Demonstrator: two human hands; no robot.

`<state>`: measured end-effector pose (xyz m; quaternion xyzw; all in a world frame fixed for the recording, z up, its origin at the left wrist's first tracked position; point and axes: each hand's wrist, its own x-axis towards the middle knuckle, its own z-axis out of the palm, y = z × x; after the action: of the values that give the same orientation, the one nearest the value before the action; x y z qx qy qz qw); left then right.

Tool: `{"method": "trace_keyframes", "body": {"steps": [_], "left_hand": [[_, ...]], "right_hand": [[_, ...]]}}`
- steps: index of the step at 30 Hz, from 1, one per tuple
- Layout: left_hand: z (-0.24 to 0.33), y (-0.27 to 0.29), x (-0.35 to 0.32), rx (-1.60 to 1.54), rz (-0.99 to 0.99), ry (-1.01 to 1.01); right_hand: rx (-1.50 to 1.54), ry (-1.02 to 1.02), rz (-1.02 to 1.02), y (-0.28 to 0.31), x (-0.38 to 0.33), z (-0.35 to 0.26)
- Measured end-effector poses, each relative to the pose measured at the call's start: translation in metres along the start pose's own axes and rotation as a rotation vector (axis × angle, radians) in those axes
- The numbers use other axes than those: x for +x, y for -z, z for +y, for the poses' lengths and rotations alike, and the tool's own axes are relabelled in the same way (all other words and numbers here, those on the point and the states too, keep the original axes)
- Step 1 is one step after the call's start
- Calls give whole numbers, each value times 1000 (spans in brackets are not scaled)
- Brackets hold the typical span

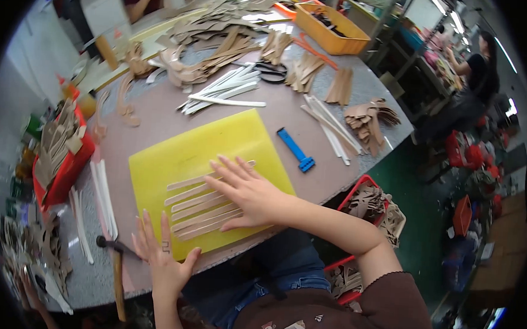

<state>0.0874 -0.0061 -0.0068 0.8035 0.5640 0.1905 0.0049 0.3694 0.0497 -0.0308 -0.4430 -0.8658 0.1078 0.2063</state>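
Observation:
A yellow sheet lies on the table before me, with several thin tan strips side by side on it. My right hand rests flat over the strips' right part, fingers spread, hiding their ends. At the sheet's lower left corner is my left hand, its fingers stretched apart and nothing in it. Beside that hand is a hammer with a dark head and wooden handle. Right of the sheet lies a blue tool with a notched end.
White strips, black-handled scissors and piles of tan pieces cover the table's far side. A yellow bin stands behind, a red bin at left. Red baskets stand below the right edge. Other people work nearby.

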Motion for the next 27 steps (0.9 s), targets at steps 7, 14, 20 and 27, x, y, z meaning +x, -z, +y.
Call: {"method": "trace_keyframes", "body": {"steps": [7,14,20,27], "left_hand": [[20,-15,98,-160,-368,-181],[19,-17,87,-160,-476,-206],[55,2,83,34,-623,-193],[20,-3,34,-13,-197,-74]], "right_hand": [[-47,2,36,-11,6,10],[-67,-163,73,3,0,-13],[-381,62,238,-2,-6,-7],[-485,-843,227,102,-68,78]]}}
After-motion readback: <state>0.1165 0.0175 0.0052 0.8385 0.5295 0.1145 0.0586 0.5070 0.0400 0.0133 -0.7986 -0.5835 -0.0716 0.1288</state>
